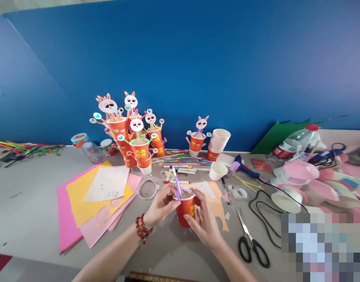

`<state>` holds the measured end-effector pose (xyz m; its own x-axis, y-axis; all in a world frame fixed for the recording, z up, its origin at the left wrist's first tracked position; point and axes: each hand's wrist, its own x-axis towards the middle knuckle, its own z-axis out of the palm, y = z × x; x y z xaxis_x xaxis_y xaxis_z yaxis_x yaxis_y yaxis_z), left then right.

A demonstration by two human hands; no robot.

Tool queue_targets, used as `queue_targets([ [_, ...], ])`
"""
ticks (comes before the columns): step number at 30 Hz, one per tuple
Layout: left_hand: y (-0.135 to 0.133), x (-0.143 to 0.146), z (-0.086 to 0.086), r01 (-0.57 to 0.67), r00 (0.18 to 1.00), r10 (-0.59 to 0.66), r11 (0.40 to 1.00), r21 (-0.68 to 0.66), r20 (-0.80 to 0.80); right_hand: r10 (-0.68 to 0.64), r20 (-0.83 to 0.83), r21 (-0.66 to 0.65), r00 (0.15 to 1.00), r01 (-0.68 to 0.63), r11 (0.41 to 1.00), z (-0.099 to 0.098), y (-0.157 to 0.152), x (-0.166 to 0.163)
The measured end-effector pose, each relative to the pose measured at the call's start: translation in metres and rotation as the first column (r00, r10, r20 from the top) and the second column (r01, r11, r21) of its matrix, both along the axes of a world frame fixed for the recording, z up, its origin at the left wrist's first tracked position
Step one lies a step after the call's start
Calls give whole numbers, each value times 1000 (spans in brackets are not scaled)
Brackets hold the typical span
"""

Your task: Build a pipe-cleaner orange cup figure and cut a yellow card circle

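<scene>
A red paper cup (184, 213) with gold printing stands upright between my hands at the middle of the table. My right hand (207, 223) is closed round its right side, thumb on the front and fingers at the rim. At the left of the rim, my left hand (163, 206) pinches a purple pipe cleaner (176, 184), which sticks up out of the cup. Its fingertips also touch the cup. Inside the cup, more purple shows, but the bottom is hidden. An orange paper sheet (217, 196) with cut-outs lies behind and right of the cup.
Stacked cups with rabbit faces (136, 125) stand at back left, another rabbit cup (198, 141) beside a cup stack (217, 145). Coloured paper (74, 211) lies left. Black-handled scissors (250, 243), a blue glue gun (246, 168) and its cord (263, 215) lie right.
</scene>
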<state>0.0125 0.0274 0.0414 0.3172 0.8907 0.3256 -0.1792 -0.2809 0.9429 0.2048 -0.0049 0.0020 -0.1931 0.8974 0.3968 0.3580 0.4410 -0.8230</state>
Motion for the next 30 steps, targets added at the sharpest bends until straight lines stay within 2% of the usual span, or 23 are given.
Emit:
queue_targets([
  [4, -1, -1, 5, 10, 998, -7, 999, 45, -62, -49, 43, 158, 998, 41, 987, 33, 2, 4],
  [7, -2, -1, 5, 21, 994, -14, 997, 69, -112, 19, 152, 262, 988, -59, 963, 57, 5, 5],
  [10, -5, -1, 2, 27, 994, -19, 997, 74, -110, 46, 216, 312, 975, -114, 943, 68, 6, 1],
  [20, -13, 5, -9, 23, 1000, -23, 1000, -7, -11, 73, 163, 253, 984, -113, 961, 45, 6, -7],
  [30, -16, 7, -12, 54, 998, -54, 999, -1, -32, 72, 73, 223, 995, -87, 971, 37, 1, -7],
])
